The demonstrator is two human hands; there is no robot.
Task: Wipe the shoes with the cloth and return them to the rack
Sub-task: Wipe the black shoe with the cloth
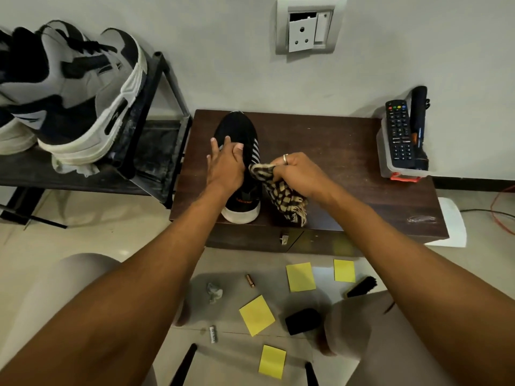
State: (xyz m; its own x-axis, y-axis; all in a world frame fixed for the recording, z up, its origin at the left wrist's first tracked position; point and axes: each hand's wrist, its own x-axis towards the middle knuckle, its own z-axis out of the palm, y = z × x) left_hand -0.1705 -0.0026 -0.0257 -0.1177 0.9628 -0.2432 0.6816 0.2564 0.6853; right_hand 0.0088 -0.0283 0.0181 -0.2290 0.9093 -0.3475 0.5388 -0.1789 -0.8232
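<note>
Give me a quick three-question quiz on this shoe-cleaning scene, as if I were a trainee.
1. True or false: the black shoe stands on the wooden cabinet.
2. What does the right hand grip? A) the checked cloth B) a sponge C) a spray bottle
3. How many yellow sticky notes lie on the floor?

Key: 1 true; 2 A; 3 four.
</note>
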